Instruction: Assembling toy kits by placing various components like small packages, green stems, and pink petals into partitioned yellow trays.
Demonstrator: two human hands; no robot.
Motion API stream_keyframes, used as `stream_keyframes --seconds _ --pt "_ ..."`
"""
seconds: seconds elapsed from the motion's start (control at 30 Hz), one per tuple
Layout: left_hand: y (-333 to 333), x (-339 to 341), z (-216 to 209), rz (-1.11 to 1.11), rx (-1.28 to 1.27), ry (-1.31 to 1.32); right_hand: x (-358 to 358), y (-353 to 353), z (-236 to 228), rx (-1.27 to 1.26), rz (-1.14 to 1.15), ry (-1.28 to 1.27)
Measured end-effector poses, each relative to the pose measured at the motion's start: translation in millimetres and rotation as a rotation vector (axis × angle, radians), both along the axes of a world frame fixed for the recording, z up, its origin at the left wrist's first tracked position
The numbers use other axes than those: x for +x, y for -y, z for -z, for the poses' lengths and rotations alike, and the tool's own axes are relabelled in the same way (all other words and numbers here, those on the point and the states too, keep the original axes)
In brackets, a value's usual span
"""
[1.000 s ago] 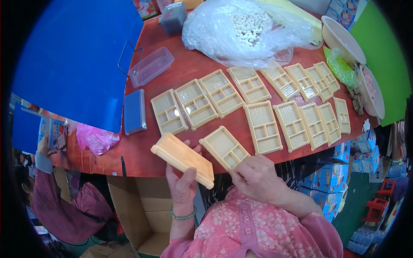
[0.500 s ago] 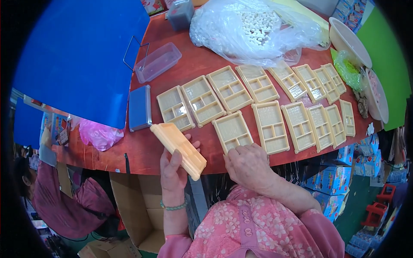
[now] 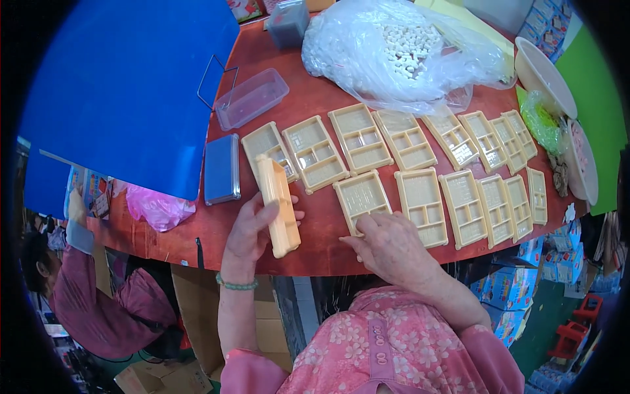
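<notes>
The left hand (image 3: pixel 251 226) clasps a tray (image 3: pixel 283 213), nearer and left of the bag (image 3: pixel 354 49): likely light, stiff, slick; best held by its long sides. Nearer than the bag, a second tray (image 3: pixel 361 195) meets the right hand (image 3: pixel 392 244), its grip unclear.

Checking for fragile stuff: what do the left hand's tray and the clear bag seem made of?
The tray: probably moulded plastic, smooth and satin, from its even colour and rounded corners. The bag: likely thin, glossy plastic film, from its creases and highlights.
</notes>
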State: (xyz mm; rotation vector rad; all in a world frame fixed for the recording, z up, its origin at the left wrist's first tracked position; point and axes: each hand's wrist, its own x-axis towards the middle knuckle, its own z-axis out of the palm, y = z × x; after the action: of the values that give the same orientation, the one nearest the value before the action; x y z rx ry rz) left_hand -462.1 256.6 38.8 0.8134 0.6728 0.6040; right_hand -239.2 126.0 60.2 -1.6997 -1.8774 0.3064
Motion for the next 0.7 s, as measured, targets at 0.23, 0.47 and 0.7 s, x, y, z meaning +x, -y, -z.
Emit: stream_keyframes --seconds 0.23,0.47,0.7 --pt "8.5 -9.7 -14.9 0.000 0.728 -0.494 30.2 -74.2 -19.5 0.011 -0.205 0.252" --pt "-20.3 -0.8 -16.6 0.226 1.150 -0.839 40.3 -132.8 25.6 -0.099 -0.388 0.359" --pt "-60.0 7.9 -11.4 0.375 0.971 -0.675 41.7 -135.3 36.9 -0.081 -0.265 0.340"
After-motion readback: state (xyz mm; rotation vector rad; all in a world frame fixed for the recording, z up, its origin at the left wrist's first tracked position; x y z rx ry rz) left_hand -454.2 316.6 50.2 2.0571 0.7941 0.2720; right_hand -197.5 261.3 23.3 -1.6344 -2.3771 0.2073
